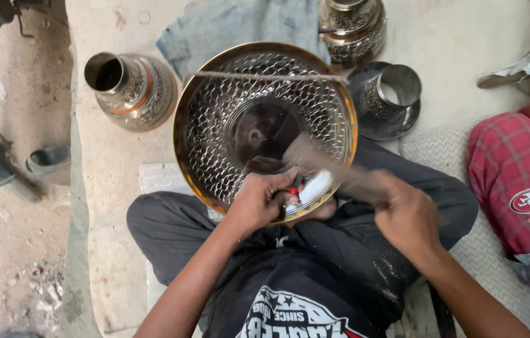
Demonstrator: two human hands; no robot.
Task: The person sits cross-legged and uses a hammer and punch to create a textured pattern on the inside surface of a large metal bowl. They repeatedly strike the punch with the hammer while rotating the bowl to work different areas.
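Brass-rimmed, hammered metal is what you have under both hands. Your left hand [263, 201] is closed around a small punch-like tool [294, 186] with a red mark on its shaft, its tip set at the near rim of the large round dish [215, 125], which rests tilted on your lap over dark trousers. Your right hand [402, 213] is closed on a hammer handle [327, 166]; the handle and head are motion-blurred, so the exact point of contact cannot be read. Judgement for the strike: keep the left fingers low on the punch and clear of its top end, since the blurred hammer passes just beside them. Hold the punch steady and square to the surface, and let the dish bear against your thigh so it does not rock. A white patch [315, 188] lies beside the tool tip at the rim; what it is cannot be told. The patterned scale-like texture runs around a plain dark centre, so work seems to sit at the outer band; match spacing to the neighbouring marks. A taut cord [265, 76] crosses the far side of the dish. Beyond it: an engraved vase [133, 91] lying at far left, a second vessel [352, 28] at the far edge, and a flanged cylindrical piece [390, 97] just beside the dish on the right. A grey cloth [240, 25] lies under the far rim. Someone in a red checked garment [515, 175] sits near on the right, apart from your hands.
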